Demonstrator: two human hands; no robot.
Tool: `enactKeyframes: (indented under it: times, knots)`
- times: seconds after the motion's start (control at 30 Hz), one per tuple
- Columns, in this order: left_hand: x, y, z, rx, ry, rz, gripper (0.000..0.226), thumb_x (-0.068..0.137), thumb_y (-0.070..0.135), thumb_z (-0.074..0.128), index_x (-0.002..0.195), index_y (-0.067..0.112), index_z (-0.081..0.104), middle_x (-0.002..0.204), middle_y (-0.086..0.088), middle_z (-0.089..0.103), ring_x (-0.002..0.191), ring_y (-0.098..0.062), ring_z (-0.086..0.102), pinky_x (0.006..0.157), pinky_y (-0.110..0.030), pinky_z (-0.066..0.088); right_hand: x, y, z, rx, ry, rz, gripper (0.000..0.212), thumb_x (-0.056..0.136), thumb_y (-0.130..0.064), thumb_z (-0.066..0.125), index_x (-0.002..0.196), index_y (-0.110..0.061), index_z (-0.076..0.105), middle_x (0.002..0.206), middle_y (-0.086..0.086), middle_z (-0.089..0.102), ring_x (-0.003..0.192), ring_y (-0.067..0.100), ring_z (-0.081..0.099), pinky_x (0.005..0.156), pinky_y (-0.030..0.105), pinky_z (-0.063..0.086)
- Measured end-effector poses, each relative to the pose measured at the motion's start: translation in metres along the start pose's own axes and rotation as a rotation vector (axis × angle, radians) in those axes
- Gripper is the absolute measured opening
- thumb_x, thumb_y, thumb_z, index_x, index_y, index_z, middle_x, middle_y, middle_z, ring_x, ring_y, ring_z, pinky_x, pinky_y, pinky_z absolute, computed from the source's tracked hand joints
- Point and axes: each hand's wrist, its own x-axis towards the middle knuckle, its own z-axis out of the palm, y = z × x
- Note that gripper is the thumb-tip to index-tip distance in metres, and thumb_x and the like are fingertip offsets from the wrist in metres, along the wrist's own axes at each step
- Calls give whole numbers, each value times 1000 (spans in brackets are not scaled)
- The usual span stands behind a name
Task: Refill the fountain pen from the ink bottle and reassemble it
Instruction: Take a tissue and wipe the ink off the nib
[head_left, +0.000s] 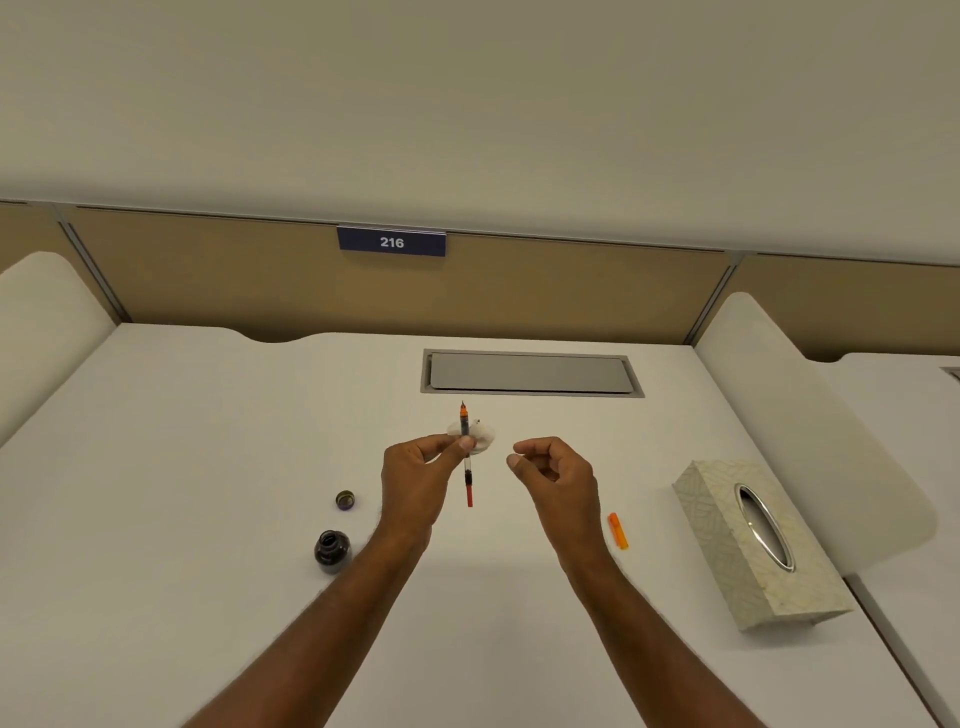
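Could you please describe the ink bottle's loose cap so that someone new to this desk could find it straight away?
Start at the white desk and find the dark ink bottle standing open beside the left forearm. Just beyond it, farther from the person, lies the cap, apart from the bottle. It is the small round dark piece with a purplish rim, much flatter than the bottle.

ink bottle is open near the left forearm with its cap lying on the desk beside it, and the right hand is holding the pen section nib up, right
One thing is wrong: the head view shows the left hand holding the pen section nib up, not the right hand, which is empty. The ink bottle is indeed open near the left forearm, its cap on the desk beside it.
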Motion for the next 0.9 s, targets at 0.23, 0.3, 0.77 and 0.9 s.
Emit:
enactKeyframes:
  times: [0.23, 0.3, 0.77, 0.9]
  knots:
    - [9, -13, 5, -68, -42, 11, 17, 88, 10, 71, 102, 8, 79, 101, 3, 79, 108, -2, 69, 97, -13, 48, 0, 51, -38, -208, 106, 116, 8, 84, -20, 72, 91, -24, 69, 84, -10, 71, 80, 4, 65, 62, 11, 45]
    - [11, -16, 9, -82, -55, 11, 17, 88, 6, 70, 102, 7, 79, 97, 6, 79, 102, 3, 70, 85, -4, 48, -4, 68, -44, -279, 120, 175, 7, 84, -22, 71, 90, -26, 68, 82, -11, 69, 79, 5, 65, 65, 20, 46]
    - [19, -54, 17, -34, -140, -65, 19, 89, 6, 67, 105, 5, 77, 107, -1, 78, 113, -9, 68, 107, -25, 44, -27, 161, -56, -822, 151, 217, 26, 82, -43, 72, 93, -22, 63, 84, 0, 71, 88, 26, 66, 71, 34, 51]
    - [17, -55, 16, -28, -143, -85, 19, 90, 4, 66, 105, 5, 77, 108, -3, 78, 113, -8, 68, 107, -24, 44, -25, 170, -55, -998, 55, 249, 31, 88, -47, 61, 98, -18, 59, 91, 1, 69, 87, 23, 64, 70, 33, 51]
